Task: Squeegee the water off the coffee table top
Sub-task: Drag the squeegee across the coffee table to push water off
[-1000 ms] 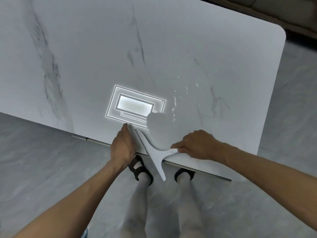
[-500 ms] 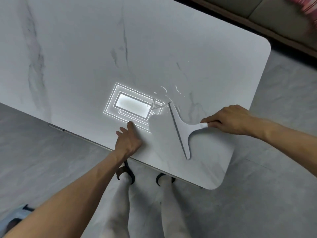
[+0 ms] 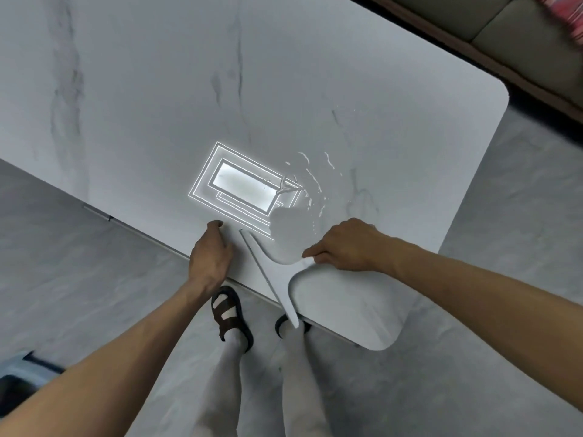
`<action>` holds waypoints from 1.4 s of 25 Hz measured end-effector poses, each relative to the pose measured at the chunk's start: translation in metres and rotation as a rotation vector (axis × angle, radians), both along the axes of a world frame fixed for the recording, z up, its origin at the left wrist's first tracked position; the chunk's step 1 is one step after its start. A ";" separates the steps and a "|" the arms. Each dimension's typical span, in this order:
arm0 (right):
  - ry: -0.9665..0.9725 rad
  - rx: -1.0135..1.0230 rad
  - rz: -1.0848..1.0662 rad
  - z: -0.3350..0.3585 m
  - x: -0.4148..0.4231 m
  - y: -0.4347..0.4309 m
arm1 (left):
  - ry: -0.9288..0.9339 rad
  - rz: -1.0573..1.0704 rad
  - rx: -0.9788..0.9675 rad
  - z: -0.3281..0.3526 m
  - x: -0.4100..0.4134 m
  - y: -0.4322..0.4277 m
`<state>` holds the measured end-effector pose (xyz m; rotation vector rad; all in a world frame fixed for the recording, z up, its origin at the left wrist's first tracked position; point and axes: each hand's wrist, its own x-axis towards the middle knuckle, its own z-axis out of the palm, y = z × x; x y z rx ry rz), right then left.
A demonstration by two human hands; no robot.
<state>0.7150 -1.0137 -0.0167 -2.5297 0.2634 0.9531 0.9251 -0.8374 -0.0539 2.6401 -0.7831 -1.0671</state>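
right hand [image 3: 345, 244] closed round the handle of the white squeegee [image 3: 277, 275], fingers curled over it, knuckles up. left hand [image 3: 212, 252] pressed palm down near the front edge of the counter [image 3: 347, 74], fingers loosely bent, gripping nothing. squeegee blade angled along the near edge, just right of the left hand, its lower tip jutting past the rim over the floor [image 3: 63, 263]. behind the blade, a smooth wet patch, then scattered streaks and beads of water [image 3: 315, 181] glinting farther in (mostly right of the bright rectangular light reflection [image 3: 243, 184]). marble-look top with grey veins, rounded corners. below the edge, pale trousers and dark sandals [image 3: 232, 316] on grey floor. sofa [image 3: 473, 17] along the far upper right.
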 end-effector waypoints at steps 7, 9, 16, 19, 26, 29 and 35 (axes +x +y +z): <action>0.142 -0.201 -0.267 0.048 -0.070 -0.087 | -0.089 -0.149 0.046 0.005 0.009 -0.008; 0.124 -0.204 -0.243 0.060 -0.065 -0.084 | -0.116 -0.135 0.049 0.008 0.014 -0.008; -0.017 0.038 -0.009 0.004 0.072 0.023 | -0.180 0.121 0.049 0.007 0.063 0.012; -0.026 0.079 -0.032 -0.014 0.120 0.041 | -0.119 0.180 0.054 0.008 0.084 0.022; -0.076 -0.027 -0.374 0.001 0.070 -0.029 | 0.122 0.064 0.029 0.013 0.064 0.002; -0.042 -0.109 -0.548 0.013 0.014 -0.063 | 0.209 -0.017 0.050 0.013 0.049 -0.017; 0.083 -0.224 -0.685 0.050 -0.064 -0.104 | 0.186 -0.070 0.059 0.027 0.030 -0.053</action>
